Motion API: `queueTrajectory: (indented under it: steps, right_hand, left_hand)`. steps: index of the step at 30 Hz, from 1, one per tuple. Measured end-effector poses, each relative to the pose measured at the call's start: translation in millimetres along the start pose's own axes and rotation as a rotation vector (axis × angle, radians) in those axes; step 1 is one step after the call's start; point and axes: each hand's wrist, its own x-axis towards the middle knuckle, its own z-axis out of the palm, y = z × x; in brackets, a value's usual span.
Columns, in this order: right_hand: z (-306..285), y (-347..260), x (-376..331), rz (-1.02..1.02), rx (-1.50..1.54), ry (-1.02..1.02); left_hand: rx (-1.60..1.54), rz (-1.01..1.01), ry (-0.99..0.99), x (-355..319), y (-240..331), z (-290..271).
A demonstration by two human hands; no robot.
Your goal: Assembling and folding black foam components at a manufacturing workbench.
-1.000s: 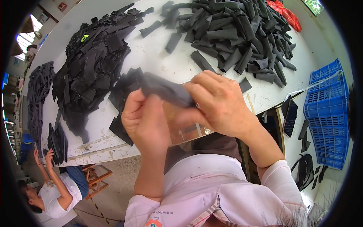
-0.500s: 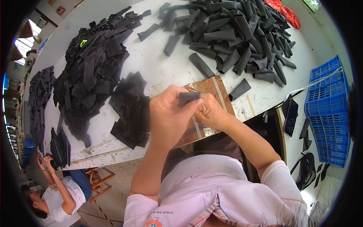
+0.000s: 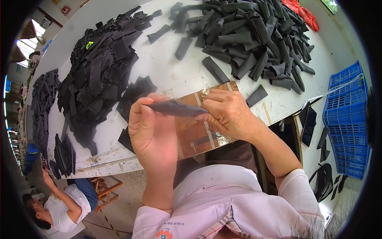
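A flat dark grey fabric strip (image 3: 175, 108) is stretched between both hands above a brown board (image 3: 199, 135) at the near edge of the white table (image 3: 167, 75). My left hand (image 3: 151, 133) pinches its left end with thumb and fingers. Its right end is gripped by my right hand (image 3: 229, 113). A small stack of black pieces (image 3: 133, 95) lies just left of my left hand. One loose dark strip (image 3: 256, 95) rests right of my right hand.
A big heap of black fabric pieces (image 3: 99, 75) covers the table's left. A pile of dark grey rolled strips (image 3: 250, 36) fills the far right. Blue plastic crates (image 3: 346, 123) stand on the right. Another person (image 3: 59, 203) sits at lower left.
Both hands have drawn apart, pulling the strip out flat between them. The brown board under them shows more than before.
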Motion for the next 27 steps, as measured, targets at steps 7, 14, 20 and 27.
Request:
queueTrajectory:
  steps: [7, 14, 20, 27]
  right_hand:
    - [21, 6, -4, -0.005, 0.094, -0.028]
    - [13, 4, -1, -0.012, 0.114, -0.045]
    - [-31, 33, 49, 0.477, 0.616, 0.653]
    - [39, -16, -29, 0.531, 0.707, 0.258]
  left_hand:
    - [0.209, 0.087, 0.0, -10, -6, -10]
    - [0.418, 0.17, 0.145, -18, -7, -18]
    - [1.614, 0.322, 0.906, -36, 41, -171]
    - [2.04, -0.181, 0.598, -42, 76, -226]
